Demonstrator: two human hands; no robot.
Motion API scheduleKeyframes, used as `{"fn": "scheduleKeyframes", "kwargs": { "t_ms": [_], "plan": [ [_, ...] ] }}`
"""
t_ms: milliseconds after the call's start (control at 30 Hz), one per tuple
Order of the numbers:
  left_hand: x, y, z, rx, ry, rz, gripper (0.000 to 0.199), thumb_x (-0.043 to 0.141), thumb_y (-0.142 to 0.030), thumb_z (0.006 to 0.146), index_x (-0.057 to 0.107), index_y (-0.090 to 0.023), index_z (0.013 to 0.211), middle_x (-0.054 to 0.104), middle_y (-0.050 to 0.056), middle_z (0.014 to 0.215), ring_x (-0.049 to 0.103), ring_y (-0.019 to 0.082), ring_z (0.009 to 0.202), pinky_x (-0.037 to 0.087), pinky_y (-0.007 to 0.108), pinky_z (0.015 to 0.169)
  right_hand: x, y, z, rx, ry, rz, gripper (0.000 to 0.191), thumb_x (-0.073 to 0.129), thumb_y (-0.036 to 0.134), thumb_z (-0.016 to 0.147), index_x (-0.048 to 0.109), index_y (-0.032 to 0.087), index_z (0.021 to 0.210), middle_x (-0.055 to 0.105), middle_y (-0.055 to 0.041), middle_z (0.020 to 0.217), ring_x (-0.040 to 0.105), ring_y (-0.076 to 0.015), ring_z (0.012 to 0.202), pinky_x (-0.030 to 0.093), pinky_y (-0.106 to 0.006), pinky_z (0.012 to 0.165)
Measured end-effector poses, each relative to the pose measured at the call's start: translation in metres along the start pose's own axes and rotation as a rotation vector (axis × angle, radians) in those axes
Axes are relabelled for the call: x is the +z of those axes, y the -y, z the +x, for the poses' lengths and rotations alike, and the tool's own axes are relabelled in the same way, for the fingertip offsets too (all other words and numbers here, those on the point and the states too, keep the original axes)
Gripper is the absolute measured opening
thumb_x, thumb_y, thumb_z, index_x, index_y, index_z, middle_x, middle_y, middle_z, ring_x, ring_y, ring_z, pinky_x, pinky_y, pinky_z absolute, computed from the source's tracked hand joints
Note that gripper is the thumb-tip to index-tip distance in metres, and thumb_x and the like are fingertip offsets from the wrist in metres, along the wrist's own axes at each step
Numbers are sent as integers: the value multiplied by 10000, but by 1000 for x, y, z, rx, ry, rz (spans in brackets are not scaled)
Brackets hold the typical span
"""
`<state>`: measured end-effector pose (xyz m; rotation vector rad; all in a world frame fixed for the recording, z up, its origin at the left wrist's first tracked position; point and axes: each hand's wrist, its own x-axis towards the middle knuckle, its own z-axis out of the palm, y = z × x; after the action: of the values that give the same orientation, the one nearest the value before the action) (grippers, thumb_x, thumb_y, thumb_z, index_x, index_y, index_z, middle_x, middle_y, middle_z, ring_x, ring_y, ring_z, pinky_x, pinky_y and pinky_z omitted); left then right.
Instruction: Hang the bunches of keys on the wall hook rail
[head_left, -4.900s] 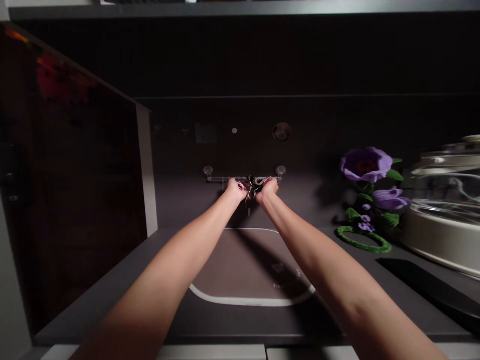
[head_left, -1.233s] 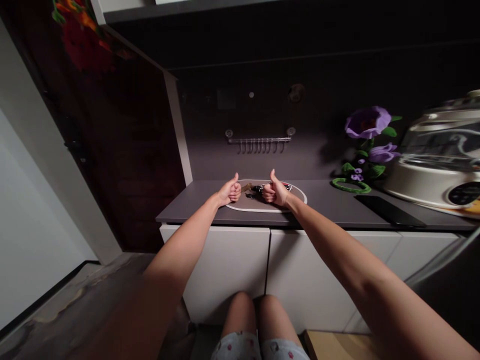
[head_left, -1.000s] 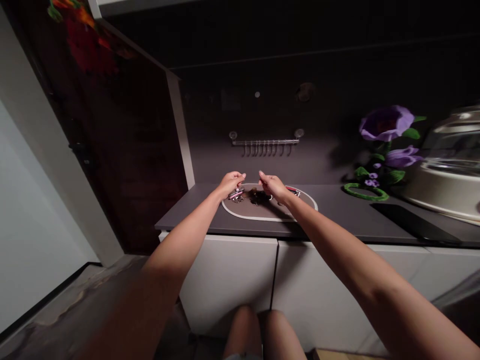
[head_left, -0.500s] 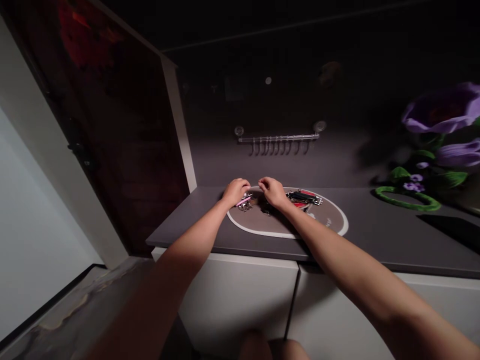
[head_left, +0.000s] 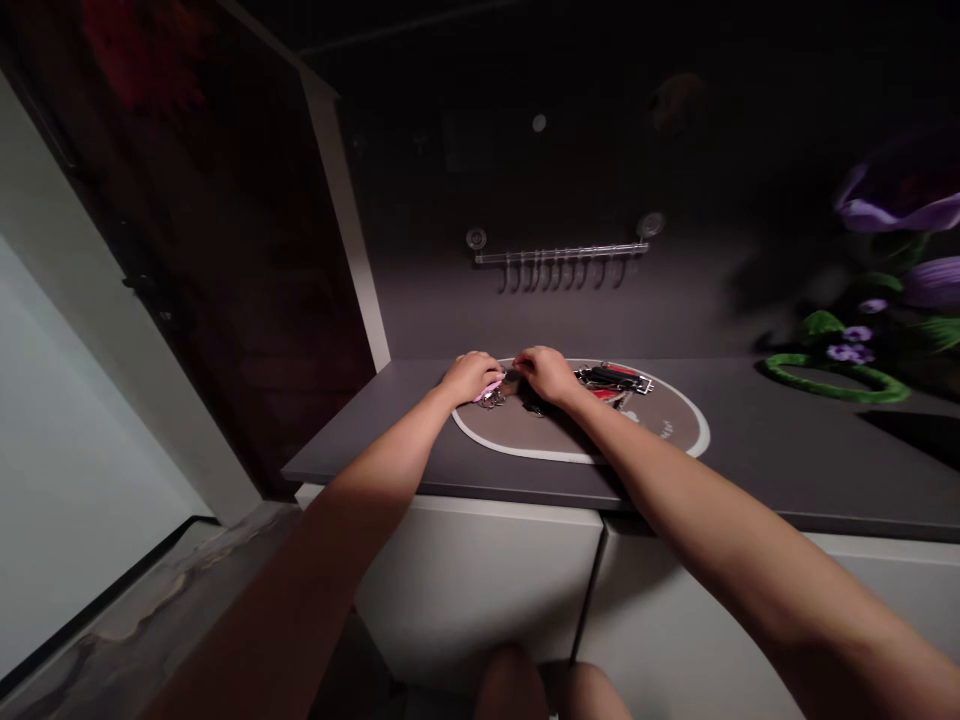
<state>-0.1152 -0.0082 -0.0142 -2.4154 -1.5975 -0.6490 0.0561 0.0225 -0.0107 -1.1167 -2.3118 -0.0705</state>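
My left hand (head_left: pixel 471 378) is at the left part of an oval brown mat with a white rim (head_left: pixel 517 448). Its fingers curl down over what looks like a bunch of keys (head_left: pixel 492 399) with a pink piece on it. My right hand (head_left: pixel 549 375) is a short way to the right, fingers bent and pressed together above the mat; whatever is in them is hidden. A small dark item (head_left: pixel 534 407) lies under that hand. Beside its wrist are black straps with a metal buckle (head_left: pixel 616 379) and a red piece (head_left: pixel 604 396).
A clear rail with several hooks (head_left: pixel 562 255) is fixed to the dark wall behind. Purple artificial flowers with a green ring base (head_left: pixel 832 385) stand on the counter (head_left: pixel 750 460) at right. A dark door (head_left: pixel 247 300) is at left, white cabinet doors (head_left: pixel 480 580) below.
My left hand has lowered onto the keys, and its fingers now cover more of the pink piece. My right hand stays close by, its fingers lower. The camera view has shifted slightly.
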Motion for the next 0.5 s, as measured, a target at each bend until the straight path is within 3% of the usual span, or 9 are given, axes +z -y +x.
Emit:
{"fn": "scheduleKeyframes", "kwargs": {
  "t_ms": [200, 500],
  "plan": [
    [0, -4, -1, -13, 1, 45, 265, 412, -266, 843, 666, -198, 811, 633, 81, 888, 538, 196, 876, 385, 296, 805, -4, 6, -1, 19, 47, -33, 227, 472, 185, 800, 667, 170, 916, 658, -85, 950, 571, -163, 864, 377, -220, 747],
    [-4, -6, -1, -92, -115, 1, 269, 350, -237, 861, 610, -168, 844, 588, 90, 892, 524, 199, 875, 391, 306, 785, -4, 7, -1, 1, 44, -30, 220, 484, 194, 800, 666, 173, 922, 652, -86, 948, 562, -162, 865, 372, -221, 755]
  ]
}}
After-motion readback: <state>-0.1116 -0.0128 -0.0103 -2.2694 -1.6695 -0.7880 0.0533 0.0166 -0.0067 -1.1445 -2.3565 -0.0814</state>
